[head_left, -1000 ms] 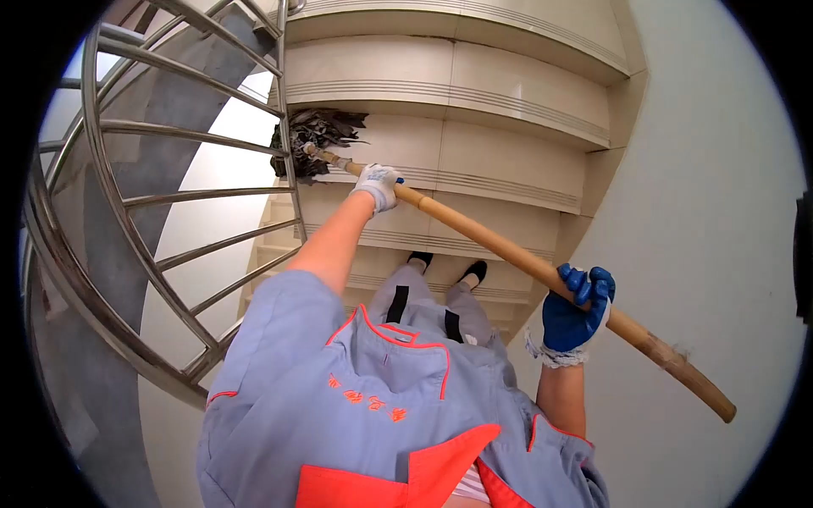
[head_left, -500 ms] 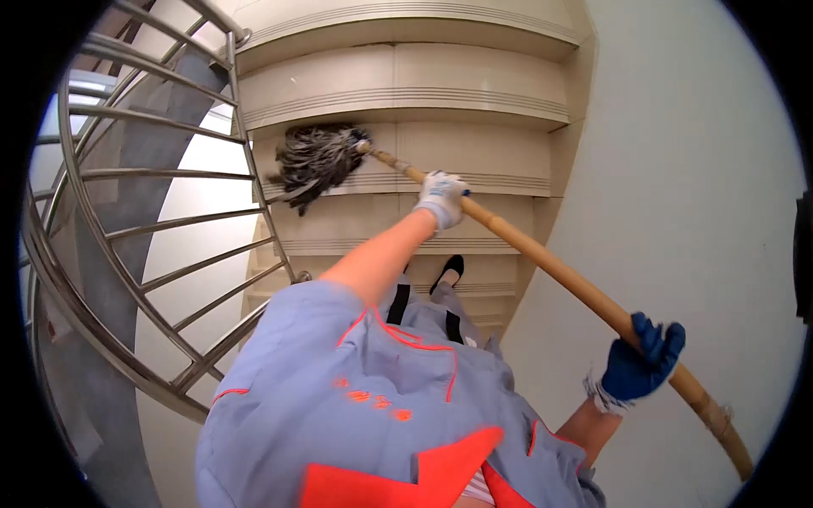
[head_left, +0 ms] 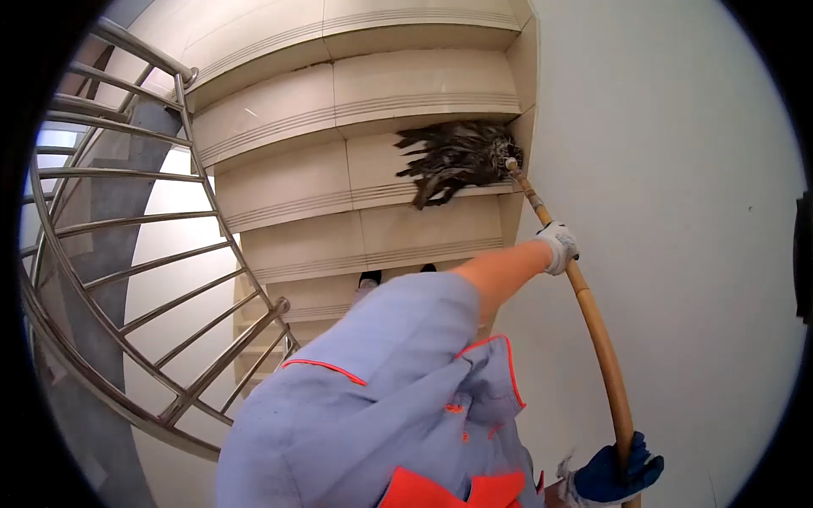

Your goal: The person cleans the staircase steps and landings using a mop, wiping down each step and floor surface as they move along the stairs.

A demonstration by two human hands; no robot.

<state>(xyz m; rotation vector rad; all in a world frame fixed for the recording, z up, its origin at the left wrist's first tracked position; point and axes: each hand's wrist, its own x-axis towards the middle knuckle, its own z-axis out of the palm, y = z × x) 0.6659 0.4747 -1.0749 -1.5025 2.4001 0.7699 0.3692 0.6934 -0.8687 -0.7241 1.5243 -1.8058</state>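
Observation:
A string mop with a dark, wet-looking head lies spread on a stair tread at its right end, against the wall. Its long wooden handle slants down towards the lower right. My left hand, in a white-backed work glove, is closed around the handle's lower part, close to the mop head. Farther back, my right hand shows the blue coated side of its glove and grips the handle near the bottom of the view.
Beige tiled stairs with grooved edges curve across the view. A metal railing borders them on the left, and a pale wall rises on the right. My dark shoes stand on a lower step.
The mop head has swept from the left, railing side of the tread to the right end by the wall. Both hands moved with the handle, the left rightward, the right lower.

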